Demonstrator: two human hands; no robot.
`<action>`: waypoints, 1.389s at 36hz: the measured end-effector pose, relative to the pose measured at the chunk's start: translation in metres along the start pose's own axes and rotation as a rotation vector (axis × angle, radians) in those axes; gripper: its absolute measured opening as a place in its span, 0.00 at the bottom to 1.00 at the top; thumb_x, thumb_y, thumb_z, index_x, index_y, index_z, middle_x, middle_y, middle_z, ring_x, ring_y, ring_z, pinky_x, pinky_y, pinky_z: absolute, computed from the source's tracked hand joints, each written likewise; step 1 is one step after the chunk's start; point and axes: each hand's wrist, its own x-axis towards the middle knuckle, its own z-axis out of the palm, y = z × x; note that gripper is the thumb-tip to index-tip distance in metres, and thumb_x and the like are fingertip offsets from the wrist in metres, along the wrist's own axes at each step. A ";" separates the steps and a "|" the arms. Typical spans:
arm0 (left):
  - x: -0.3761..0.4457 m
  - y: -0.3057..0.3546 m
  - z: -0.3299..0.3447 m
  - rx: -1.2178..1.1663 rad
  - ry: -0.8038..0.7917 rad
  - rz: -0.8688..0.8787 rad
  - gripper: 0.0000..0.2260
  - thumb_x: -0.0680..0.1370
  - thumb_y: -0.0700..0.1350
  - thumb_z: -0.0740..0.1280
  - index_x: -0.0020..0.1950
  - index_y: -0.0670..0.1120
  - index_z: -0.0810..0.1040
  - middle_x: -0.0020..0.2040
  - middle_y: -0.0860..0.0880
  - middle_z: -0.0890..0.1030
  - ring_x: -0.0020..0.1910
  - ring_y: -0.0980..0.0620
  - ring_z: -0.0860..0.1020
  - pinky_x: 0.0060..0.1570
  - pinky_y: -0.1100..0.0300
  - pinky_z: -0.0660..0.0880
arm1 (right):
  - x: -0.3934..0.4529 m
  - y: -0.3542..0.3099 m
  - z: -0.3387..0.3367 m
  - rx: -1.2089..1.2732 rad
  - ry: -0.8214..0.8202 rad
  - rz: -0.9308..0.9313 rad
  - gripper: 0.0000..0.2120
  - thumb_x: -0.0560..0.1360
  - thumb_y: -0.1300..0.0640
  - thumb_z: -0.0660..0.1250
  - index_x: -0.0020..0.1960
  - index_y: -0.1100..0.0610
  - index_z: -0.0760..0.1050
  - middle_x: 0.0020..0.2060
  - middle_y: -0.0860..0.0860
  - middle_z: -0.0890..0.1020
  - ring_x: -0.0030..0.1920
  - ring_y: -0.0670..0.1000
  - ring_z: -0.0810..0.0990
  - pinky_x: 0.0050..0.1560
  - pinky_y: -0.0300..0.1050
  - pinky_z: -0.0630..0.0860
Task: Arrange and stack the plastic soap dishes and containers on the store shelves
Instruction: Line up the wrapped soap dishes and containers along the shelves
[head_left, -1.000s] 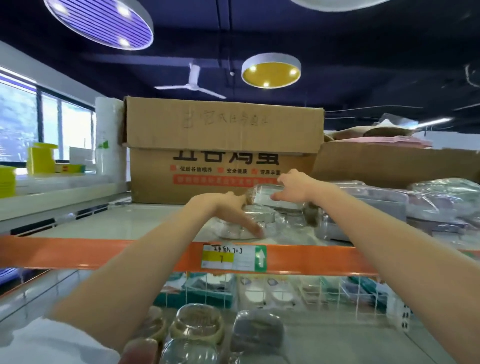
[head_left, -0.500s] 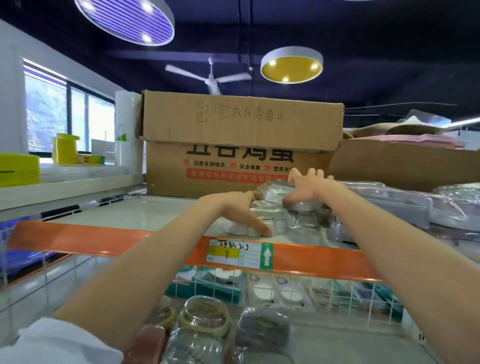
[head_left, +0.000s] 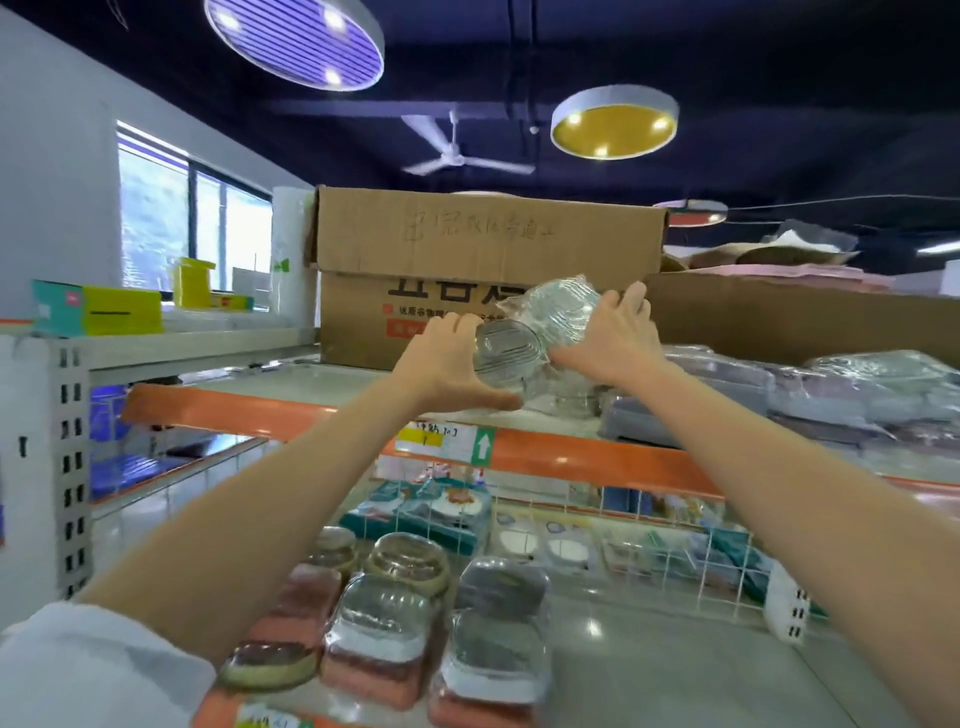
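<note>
1. Your left hand (head_left: 451, 368) gripped a clear soap dish (head_left: 506, 352), tilted above the shelf edge (head_left: 249, 411)
2. Your right hand (head_left: 612, 340) clasped a wrapped dish (head_left: 560, 310) just behind it
3. Nesting needed rims level

The box (head_left: 483, 270) print is partly hidden behind the hands and wrapped dishes (head_left: 540, 332). The tag (head_left: 441, 441) writing is too blurred to read.
</note>
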 end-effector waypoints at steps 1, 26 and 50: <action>-0.006 0.005 -0.002 0.008 0.014 0.006 0.47 0.63 0.69 0.71 0.73 0.43 0.61 0.66 0.46 0.68 0.64 0.48 0.66 0.65 0.52 0.67 | -0.006 0.003 -0.004 -0.005 0.023 -0.010 0.46 0.67 0.35 0.69 0.69 0.68 0.58 0.65 0.62 0.60 0.63 0.61 0.65 0.64 0.53 0.66; -0.149 0.088 0.026 -0.067 -0.065 0.041 0.49 0.63 0.70 0.70 0.74 0.45 0.58 0.71 0.46 0.64 0.69 0.48 0.62 0.71 0.49 0.60 | -0.144 0.075 -0.048 0.067 -0.086 -0.281 0.44 0.67 0.39 0.72 0.70 0.61 0.56 0.66 0.57 0.62 0.67 0.56 0.60 0.69 0.53 0.58; -0.103 0.128 0.018 -0.073 -0.024 0.108 0.47 0.63 0.69 0.71 0.73 0.44 0.61 0.69 0.48 0.68 0.66 0.50 0.66 0.67 0.55 0.64 | -0.091 0.106 -0.055 0.276 -0.128 -0.116 0.42 0.66 0.43 0.75 0.68 0.63 0.59 0.63 0.57 0.63 0.62 0.56 0.65 0.62 0.47 0.64</action>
